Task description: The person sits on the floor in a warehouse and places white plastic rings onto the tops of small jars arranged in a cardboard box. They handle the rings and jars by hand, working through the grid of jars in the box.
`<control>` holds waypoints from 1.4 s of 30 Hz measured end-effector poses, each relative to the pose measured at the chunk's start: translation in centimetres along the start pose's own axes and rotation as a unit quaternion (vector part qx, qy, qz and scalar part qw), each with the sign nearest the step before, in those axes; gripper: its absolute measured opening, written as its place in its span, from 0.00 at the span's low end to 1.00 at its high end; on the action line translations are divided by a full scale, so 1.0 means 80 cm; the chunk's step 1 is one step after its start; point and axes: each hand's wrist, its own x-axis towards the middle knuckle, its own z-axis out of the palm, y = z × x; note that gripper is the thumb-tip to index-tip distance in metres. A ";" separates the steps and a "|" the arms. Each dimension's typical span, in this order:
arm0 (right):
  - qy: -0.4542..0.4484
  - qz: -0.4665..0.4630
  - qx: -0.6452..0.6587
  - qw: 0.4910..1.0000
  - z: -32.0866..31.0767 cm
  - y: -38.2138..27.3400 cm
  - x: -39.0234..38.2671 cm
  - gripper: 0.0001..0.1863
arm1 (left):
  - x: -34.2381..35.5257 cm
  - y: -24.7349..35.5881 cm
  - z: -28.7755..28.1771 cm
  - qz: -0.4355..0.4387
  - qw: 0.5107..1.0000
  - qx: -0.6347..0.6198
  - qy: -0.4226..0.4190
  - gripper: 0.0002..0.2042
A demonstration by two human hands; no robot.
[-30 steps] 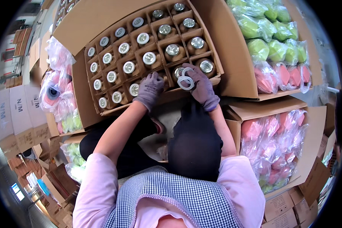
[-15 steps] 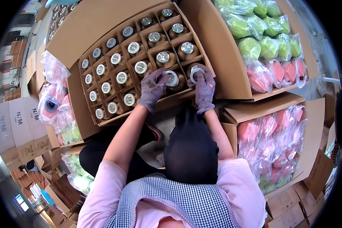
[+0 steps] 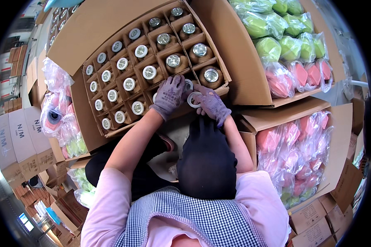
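A cardboard carton (image 3: 231, 78) with dividers holds several glass jars standing upright, mouths up. White rings circle many mouths; jars toward the right, like the near-right jar (image 3: 211, 75), have none. My left hand (image 3: 170, 95), in a purple-grey glove, bends over a front-row jar, its fingers closed at the white ring (image 3: 189, 85) on the mouth; the palm hides most of that jar. My right hand (image 3: 211, 104), gloved alike, pinches a loose white ring (image 3: 192, 100) just in front of it, and its fingertips reach close to the left hand's jar.
At the right, a box (image 3: 272, 103) holds bagged green and pink pieces (image 3: 301, 49). Nearer stands another open box (image 3: 334, 164) of bagged pink pieces. More bagged pieces (image 3: 59, 107) lie left of the carton. A raised flap (image 3: 99, 29) borders its far left; stacked cartons (image 3: 24, 136) stand farther left.
My right hand has moved left and nearer with its ring, off the near-right jar, whose mouth now shows bare. My left hand has turned back-up over the jar beside it.
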 end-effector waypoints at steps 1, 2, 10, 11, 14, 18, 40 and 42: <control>0.007 -0.003 -0.003 1.000 0.001 0.000 -0.001 0.24 | 0.000 0.002 -0.010 0.011 1.000 -0.004 -0.013 0.24; 0.014 -0.005 -0.006 1.000 0.001 0.000 -0.002 0.23 | -0.005 0.000 -0.009 0.016 1.000 -0.012 -0.021 0.24; -0.056 0.023 0.012 0.998 0.005 0.017 0.007 0.12 | -0.021 -0.009 -0.012 0.110 0.993 0.021 0.020 0.17; -0.073 0.018 0.026 0.997 0.006 0.018 0.009 0.13 | -0.022 -0.010 -0.008 0.090 0.995 -0.034 0.010 0.17; -0.093 0.042 0.129 0.986 -0.002 0.024 0.010 0.11 | -0.023 -0.015 -0.005 0.053 0.988 -0.142 -0.018 0.14; -0.110 -0.080 0.050 0.989 -0.007 0.053 0.016 0.09 | -0.014 -0.003 -0.013 0.058 0.994 -0.064 -0.064 0.12; -0.062 0.023 0.088 0.994 -0.003 0.024 -0.005 0.12 | -0.014 -0.025 0.013 0.073 0.994 -0.072 -0.047 0.08; -0.032 0.013 0.072 0.997 0.004 0.016 -0.008 0.15 | -0.010 -0.019 -0.006 0.061 0.993 -0.059 -0.085 0.10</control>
